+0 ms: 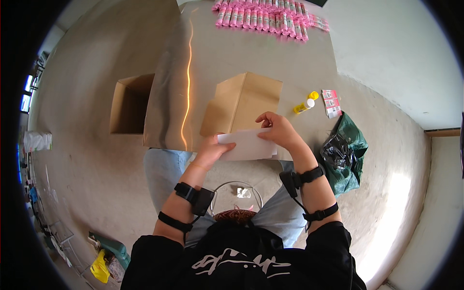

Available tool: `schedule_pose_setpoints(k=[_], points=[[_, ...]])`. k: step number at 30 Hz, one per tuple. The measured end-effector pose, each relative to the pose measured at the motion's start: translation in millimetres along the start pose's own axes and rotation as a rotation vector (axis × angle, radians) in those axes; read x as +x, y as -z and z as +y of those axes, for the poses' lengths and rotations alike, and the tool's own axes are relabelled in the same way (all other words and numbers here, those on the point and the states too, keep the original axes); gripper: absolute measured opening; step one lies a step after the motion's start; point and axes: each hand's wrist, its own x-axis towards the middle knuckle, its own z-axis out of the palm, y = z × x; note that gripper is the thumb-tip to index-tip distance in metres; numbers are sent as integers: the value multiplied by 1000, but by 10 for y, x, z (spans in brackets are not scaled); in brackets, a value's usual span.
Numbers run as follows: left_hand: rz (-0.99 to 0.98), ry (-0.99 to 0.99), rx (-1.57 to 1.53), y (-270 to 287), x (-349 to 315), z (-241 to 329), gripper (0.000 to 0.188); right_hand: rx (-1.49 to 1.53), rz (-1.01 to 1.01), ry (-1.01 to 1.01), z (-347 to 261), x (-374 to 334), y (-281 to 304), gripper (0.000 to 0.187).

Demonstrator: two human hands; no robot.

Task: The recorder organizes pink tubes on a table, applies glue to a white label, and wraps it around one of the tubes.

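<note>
A small stack of white paper sheets (247,146) is held level over the near edge of the table, its layers slightly out of line at the right end. My left hand (212,152) grips the left end, thumb lying on top and the other fingers hidden beneath. At the upper right corner, my right hand (280,130) has its thumb on the paper, with the index finger bent above it. Just beyond the sheets lies a flat piece of folded brown cardboard (256,99), creased down its middle.
On the grey table (212,53), rows of pink rolls (261,20) lie at the far end. A yellow bottle (304,106) and red-white labels (331,103) are at the right. An open cardboard box (133,104) stands left; a green bag (349,154) sits right.
</note>
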Motion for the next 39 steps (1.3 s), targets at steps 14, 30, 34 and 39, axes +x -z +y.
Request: schedule_pose_setpoints(k=[14, 30, 34, 39], points=[[596, -23, 2, -728, 298, -538, 33, -836, 99, 257, 34, 562, -297, 28], [654, -73, -312, -897, 318, -555, 30, -772, 554, 336, 351, -260, -698, 33], [669, -41, -340, -904, 307, -517, 28, -720, 505, 331, 530, -386, -823, 36], [463, 8, 40, -672, 242, -436, 33, -697, 541, 376, 638, -407, -852, 40]])
